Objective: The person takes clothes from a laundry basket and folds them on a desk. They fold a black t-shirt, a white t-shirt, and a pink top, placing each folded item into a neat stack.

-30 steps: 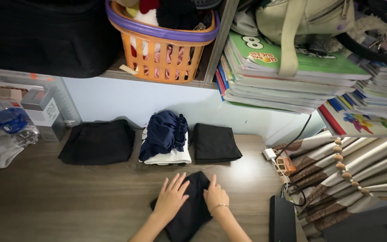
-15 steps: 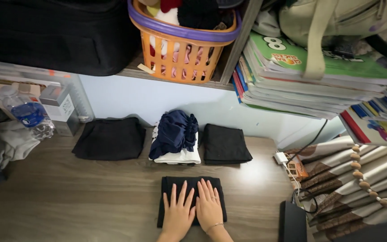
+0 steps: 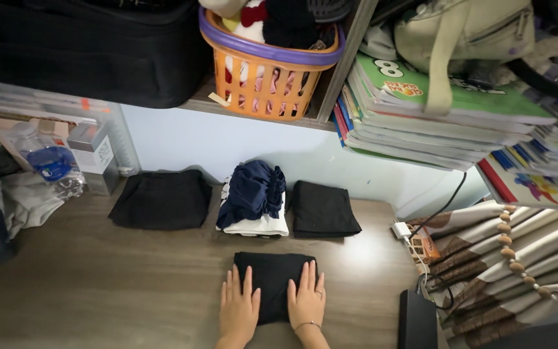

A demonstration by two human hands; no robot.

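We press our left hand [image 3: 239,309] and right hand [image 3: 306,298] flat, fingers spread and gripping nothing, side by side on a folded black garment [image 3: 271,283] that lies on the wooden table [image 3: 98,284] near its front edge. Just behind it sit three more folded piles in a row against the wall: a black one [image 3: 162,200], a navy piece on white cloth [image 3: 253,197], and another black one [image 3: 323,209]. An orange basket [image 3: 267,71] stands on the shelf above.
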